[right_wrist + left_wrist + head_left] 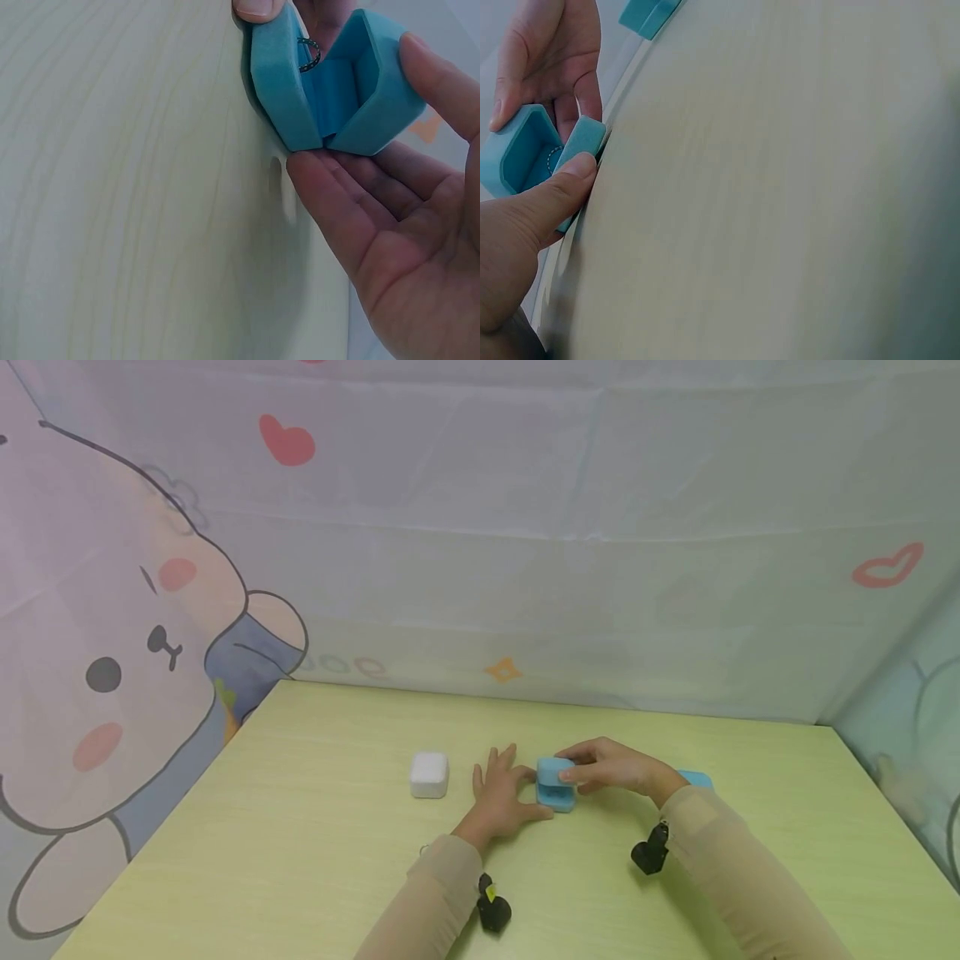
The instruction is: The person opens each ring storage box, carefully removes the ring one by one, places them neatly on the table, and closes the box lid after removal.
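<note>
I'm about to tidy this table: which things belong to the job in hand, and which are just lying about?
In the job:
open blue ring box, held by left hand and right hand
ring inside it

Apparently lying about:
white box
second blue box

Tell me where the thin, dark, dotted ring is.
In the right wrist view, the ring sits near the top, right of centre, in the base of the open, light-blue, velvety-looking square box held by the left hand and right hand.

Forward-and-down head view from above; close wrist views, open blue box (334, 94) common to both.
</note>
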`<state>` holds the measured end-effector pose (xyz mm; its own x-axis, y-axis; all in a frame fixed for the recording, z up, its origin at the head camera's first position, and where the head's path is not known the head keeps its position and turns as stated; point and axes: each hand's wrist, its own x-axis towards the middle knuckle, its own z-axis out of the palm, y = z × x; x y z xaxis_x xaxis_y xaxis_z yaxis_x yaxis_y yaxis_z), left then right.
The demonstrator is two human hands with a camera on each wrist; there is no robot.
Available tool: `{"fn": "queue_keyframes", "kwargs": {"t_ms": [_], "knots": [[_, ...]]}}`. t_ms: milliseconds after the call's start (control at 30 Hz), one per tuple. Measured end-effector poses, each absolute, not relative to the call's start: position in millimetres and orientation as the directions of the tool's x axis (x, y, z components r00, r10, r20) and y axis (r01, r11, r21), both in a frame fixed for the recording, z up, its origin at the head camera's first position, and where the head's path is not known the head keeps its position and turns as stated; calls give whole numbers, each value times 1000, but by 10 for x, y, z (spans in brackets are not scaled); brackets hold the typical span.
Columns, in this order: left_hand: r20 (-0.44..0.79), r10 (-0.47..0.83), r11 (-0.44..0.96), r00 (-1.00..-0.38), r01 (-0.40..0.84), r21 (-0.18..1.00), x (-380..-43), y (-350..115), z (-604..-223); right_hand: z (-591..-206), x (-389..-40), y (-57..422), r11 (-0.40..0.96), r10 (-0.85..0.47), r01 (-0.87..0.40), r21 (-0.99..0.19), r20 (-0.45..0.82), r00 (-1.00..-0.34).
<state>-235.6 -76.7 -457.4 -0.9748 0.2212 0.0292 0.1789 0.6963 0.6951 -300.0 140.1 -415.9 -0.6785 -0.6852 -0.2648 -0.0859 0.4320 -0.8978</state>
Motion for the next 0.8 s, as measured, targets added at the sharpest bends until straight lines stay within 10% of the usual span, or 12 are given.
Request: {"fn": "queue_keyframes", "kwargs": {"t_ms": [800], "knots": [[26,215,690,-976,171,704,-2355,-768,-4574,-4163,-3012,1396,412,-684,-58,-909,-267,-679]]}}
